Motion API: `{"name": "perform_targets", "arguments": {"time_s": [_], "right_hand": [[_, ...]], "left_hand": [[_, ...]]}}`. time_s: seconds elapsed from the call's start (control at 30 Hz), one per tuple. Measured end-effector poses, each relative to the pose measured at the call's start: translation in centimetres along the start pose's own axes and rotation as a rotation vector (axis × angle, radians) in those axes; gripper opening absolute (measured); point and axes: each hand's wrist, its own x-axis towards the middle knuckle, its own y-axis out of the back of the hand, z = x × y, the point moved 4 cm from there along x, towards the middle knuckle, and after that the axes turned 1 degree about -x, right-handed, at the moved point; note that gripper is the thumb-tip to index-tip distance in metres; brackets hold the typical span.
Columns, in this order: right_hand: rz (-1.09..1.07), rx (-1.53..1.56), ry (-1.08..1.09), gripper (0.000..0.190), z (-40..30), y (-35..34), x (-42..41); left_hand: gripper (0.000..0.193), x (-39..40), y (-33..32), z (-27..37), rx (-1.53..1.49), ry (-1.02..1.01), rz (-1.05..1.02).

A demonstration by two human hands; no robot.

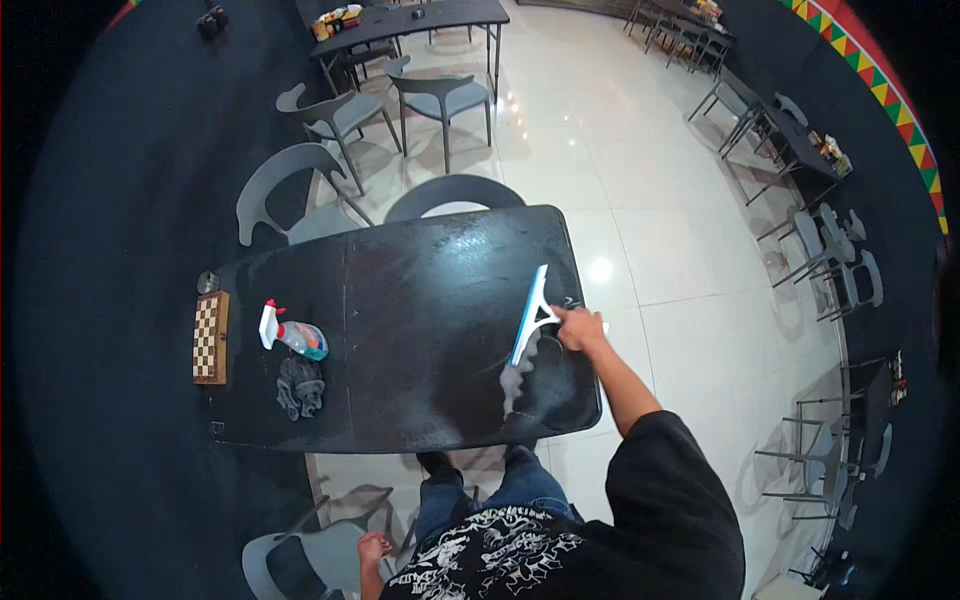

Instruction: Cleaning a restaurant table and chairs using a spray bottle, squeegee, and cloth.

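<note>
My right hand [580, 328] grips the handle of a white squeegee [535, 311] with a blue blade edge. Its blade lies against the black folding table [420, 300], near the right end. A wavy streak of foam [512, 386] runs from the blade towards the table's near edge. Low in the view, my left hand [373, 547] hangs beside my body, over a grey chair, its fingers curled with nothing visible in them. On the table's left half a spray bottle [304, 340] with a white and red trigger head lies on its side. Just below it sits a crumpled dark grey cloth [301, 388].
A folded wooden chessboard box [210, 337] and a small glass jar [208, 282] stand at the table's left end. Grey chairs [304, 187] line the far side; another chair [300, 559] is at lower left. A second black table [420, 26] stands beyond, on the tiled floor [697, 247].
</note>
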Motion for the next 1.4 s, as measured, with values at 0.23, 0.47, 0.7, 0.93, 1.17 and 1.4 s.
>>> {"name": "perform_targets", "arguments": {"time_s": [0.23, 0.47, 0.7, 0.93, 1.17, 1.4], "right_hand": [[0.029, 0.496, -0.149, 0.07, 0.0, -4.4, -2.9], [0.033, 0.693, -0.171, 0.075, -8.0, -7.1, -8.4], [-0.004, 0.614, -0.111, 0.067, -10.8, -10.1, -14.2], [-0.006, 0.606, -0.025, 0.065, -17.1, -13.2, -17.4], [-0.12, 0.343, 0.123, 0.066, -16.9, -12.6, -17.1], [-0.068, 0.043, 0.339, 0.054, -5.1, -8.6, -14.4]], "left_hand": [[0.02, -2.9, -7.7, 0.4, 0.198, -0.036, -0.093], [0.014, -3.2, -7.2, 4.4, 0.249, -0.057, -0.034], [0.022, 1.0, -6.5, 7.2, 0.338, -0.159, -0.169], [0.018, 5.3, -3.7, 9.0, 0.519, -0.176, -0.295], [0.018, 3.8, -3.8, 9.3, 0.454, -0.243, -0.247], [0.014, -0.8, -6.6, 1.5, 0.223, -0.151, -0.109]]}}
